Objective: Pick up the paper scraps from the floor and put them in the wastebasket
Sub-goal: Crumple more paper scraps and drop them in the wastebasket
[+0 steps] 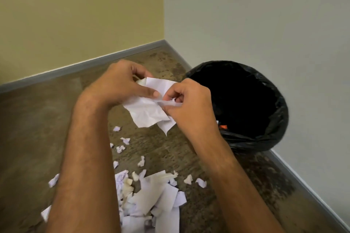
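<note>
Your left hand (121, 83) and right hand (187, 104) meet at frame center, both pinching the same crumpled white paper sheet (149, 108). Left thumb and fingers are pressed together on its upper edge; right fingers are curled tight on its right edge. The sheet is creased, with torn irregular edges, and hangs down between your hands, above the floor and just left of the wastebasket (272, 134).

The rest of the paper scraps (151, 200) lie on the brown carpet (34, 119) at lower center: a dense pile of white and cream torn pieces, plus small crumpled bits scattered up toward your hands.

The wastebasket sits at right of center, against the grey wall (265, 15), lined with a black bag. Interior is mostly dark; something small and orange (224, 126) shows near its lower left rim, can't tell what.
</note>
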Action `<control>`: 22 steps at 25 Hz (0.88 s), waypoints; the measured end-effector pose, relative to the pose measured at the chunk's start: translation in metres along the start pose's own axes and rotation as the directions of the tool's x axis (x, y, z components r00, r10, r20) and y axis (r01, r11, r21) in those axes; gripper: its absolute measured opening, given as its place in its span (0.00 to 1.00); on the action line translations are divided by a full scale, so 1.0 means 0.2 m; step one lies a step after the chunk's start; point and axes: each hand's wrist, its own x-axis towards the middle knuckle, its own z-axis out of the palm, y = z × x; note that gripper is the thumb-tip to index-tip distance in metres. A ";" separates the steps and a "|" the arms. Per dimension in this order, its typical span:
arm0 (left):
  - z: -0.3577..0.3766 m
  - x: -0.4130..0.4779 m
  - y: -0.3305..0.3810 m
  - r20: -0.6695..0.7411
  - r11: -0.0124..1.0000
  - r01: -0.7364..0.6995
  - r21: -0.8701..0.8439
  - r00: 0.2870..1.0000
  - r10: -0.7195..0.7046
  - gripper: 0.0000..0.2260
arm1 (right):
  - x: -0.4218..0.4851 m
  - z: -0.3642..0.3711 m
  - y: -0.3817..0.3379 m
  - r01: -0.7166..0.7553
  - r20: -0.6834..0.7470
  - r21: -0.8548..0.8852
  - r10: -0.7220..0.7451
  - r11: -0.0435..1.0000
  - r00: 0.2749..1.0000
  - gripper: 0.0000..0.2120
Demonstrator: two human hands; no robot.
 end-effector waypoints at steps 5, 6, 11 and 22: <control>0.25 0.17 0.26 -0.024 0.993 -0.115 -0.026 0.993 0.114 0.12 | -0.05 -0.37 0.14 -0.081 -0.224 -0.015 0.075 0.997 0.972 0.11; 0.31 0.20 0.30 -0.034 0.990 -0.139 -0.026 0.990 0.138 0.13 | -0.06 -0.43 0.19 -0.099 -0.268 -0.024 0.089 0.995 0.959 0.11; 0.60 0.25 0.38 -0.097 0.970 -0.234 0.070 0.966 0.241 0.14 | -0.12 -0.58 0.36 -0.167 -0.344 -0.041 0.143 0.985 0.928 0.09; 0.65 0.25 0.36 0.037 0.942 -0.312 0.127 0.950 0.310 0.20 | -0.06 -0.50 0.49 -0.200 -0.276 -0.255 0.127 0.946 0.953 0.09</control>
